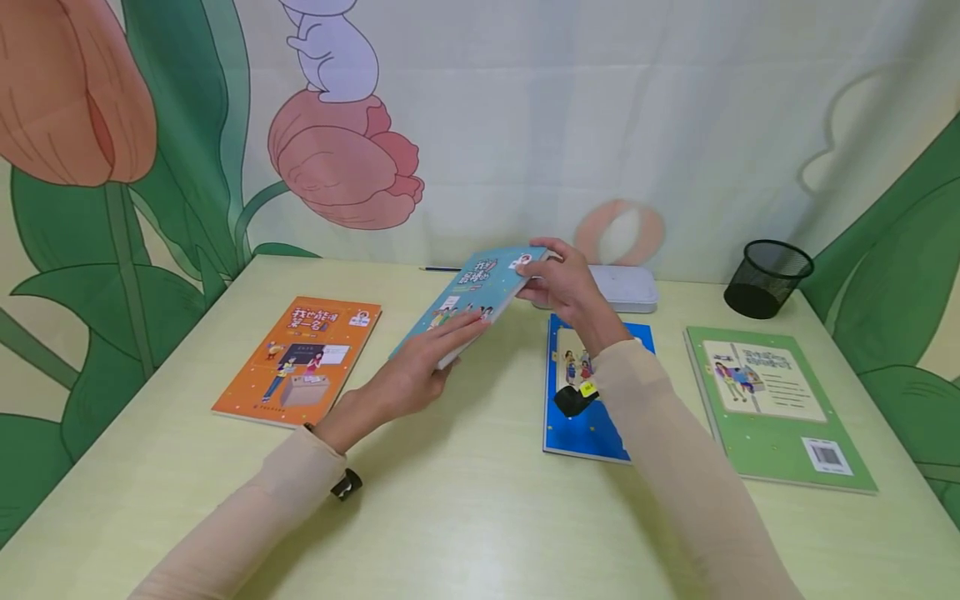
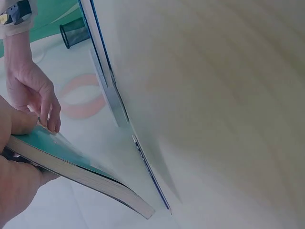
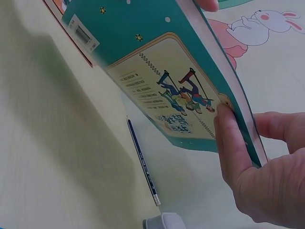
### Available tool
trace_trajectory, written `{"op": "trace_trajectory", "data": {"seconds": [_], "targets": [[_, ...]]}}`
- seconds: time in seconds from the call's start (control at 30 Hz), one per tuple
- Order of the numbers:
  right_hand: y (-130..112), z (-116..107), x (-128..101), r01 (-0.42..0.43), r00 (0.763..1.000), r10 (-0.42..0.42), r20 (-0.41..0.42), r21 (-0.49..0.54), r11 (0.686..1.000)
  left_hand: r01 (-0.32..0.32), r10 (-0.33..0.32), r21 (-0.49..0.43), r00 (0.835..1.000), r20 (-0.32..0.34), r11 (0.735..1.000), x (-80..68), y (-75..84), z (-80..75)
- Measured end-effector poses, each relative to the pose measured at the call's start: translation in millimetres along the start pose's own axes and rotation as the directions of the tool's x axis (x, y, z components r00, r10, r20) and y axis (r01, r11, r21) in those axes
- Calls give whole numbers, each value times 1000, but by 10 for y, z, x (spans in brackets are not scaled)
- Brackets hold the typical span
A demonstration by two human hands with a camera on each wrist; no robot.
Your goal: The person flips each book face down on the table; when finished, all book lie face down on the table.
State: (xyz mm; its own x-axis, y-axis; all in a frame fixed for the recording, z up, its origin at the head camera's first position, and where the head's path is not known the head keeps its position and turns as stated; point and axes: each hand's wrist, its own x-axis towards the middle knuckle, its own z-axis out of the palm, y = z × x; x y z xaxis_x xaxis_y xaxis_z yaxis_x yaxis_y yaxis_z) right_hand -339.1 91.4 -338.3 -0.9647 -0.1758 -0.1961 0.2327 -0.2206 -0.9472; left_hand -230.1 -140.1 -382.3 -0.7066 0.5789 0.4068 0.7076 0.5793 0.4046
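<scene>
Above the middle of the table, a teal book (image 1: 487,282) is held up at a tilt between both hands. My left hand (image 1: 405,377) grips its near left part, with fingers laid over the front cover. Its far right corner is pinched by my right hand (image 1: 564,285), thumb on top and fingers beneath. In the right wrist view the underside shows the back cover (image 3: 143,52), with a cartoon picture and a barcode. The left wrist view shows the book's page edge (image 2: 86,175) and my left hand around it.
An orange book (image 1: 255,375) lies on the left. To the right lie a blue book (image 1: 581,433), partly under my right forearm, and a green book (image 1: 780,442). At the back are a pencil (image 3: 142,160), a pale case (image 1: 630,287) and a black mesh pen holder (image 1: 765,279).
</scene>
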Motion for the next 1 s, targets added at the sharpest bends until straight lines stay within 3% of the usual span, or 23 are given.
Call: {"op": "trace_trajectory", "data": {"seconds": [0.2, 0.57, 1.0], "targets": [[-2, -10, 0, 20, 1000, -20, 6, -32, 999, -4, 2, -48, 999, -37, 999, -9, -24, 24], [-54, 43, -16, 45, 999, -45, -5, -80, 996, -15, 3, -65, 984, -179, 998, 27, -23, -39], [-102, 82, -80, 56, 998, -54, 24, -63, 996, -92, 46, -102, 922, -384, 991, 71, -18, -14]]}}
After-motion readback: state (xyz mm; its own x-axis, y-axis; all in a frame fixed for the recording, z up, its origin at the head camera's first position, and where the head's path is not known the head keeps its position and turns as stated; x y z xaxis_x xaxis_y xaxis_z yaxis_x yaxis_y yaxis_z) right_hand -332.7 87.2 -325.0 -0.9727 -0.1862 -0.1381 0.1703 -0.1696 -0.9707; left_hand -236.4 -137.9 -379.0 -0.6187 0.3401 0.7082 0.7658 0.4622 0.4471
